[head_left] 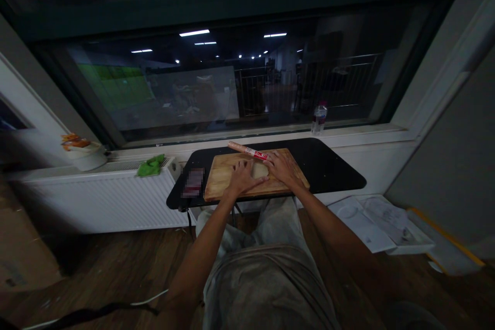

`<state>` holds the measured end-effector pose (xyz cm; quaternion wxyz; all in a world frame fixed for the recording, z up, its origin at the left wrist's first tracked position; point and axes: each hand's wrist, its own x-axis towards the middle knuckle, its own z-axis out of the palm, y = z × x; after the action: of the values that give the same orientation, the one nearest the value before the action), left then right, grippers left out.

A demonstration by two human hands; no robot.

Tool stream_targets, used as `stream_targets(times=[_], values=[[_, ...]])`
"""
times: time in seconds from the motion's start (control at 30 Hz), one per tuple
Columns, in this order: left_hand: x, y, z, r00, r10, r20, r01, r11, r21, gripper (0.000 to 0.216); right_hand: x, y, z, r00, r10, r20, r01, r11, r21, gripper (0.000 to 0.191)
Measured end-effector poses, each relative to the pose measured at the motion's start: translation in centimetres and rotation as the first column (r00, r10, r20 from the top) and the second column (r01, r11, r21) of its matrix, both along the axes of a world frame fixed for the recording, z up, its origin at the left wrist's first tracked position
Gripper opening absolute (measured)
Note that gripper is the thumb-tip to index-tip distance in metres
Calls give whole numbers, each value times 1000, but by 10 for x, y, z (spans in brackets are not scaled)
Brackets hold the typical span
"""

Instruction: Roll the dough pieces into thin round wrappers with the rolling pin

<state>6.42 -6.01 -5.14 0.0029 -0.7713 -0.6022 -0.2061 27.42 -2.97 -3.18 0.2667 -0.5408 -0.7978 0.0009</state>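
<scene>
A pale, flat piece that looks like dough [260,170] lies on a wooden cutting board [218,178]. At its left edge rests my left hand [244,178], fingers spread and thumb stretched along the near side. My right hand [281,167] is on the right side of the piece, its fingers extended over the board. Just beyond both hands lies a wooden rolling pin [247,150] with a red and white wrapper. Its right end meets the fingertips of my right hand; whether they touch it is hard to make out.
The board sits on a black tabletop [332,170], with a blurred-out flat item [194,182] at left. A bottle [319,118] stands on the windowsill. A green cloth [151,165] and white container [87,157] rest by the radiator [116,206]. An open white box [381,221] lies right.
</scene>
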Motion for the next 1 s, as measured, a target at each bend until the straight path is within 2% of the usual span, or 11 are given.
stream_targets(times=[0.4, 0.77, 1.0], values=[[-11, 5, 4, 978, -169, 119, 172, 985, -11, 91, 1, 6, -7, 1000, 15, 18, -15, 1000, 22, 45], [-14, 4, 9, 956, -198, 216, 212, 976, -45, 75, 3, 6, -8, 1000, 26, 3, -26, 999, 37, 42], [-19, 2, 4, 930, -214, 298, 240, 969, -52, 86, 2, 5, -7, 1000, 21, 9, -21, 1000, 14, 43]])
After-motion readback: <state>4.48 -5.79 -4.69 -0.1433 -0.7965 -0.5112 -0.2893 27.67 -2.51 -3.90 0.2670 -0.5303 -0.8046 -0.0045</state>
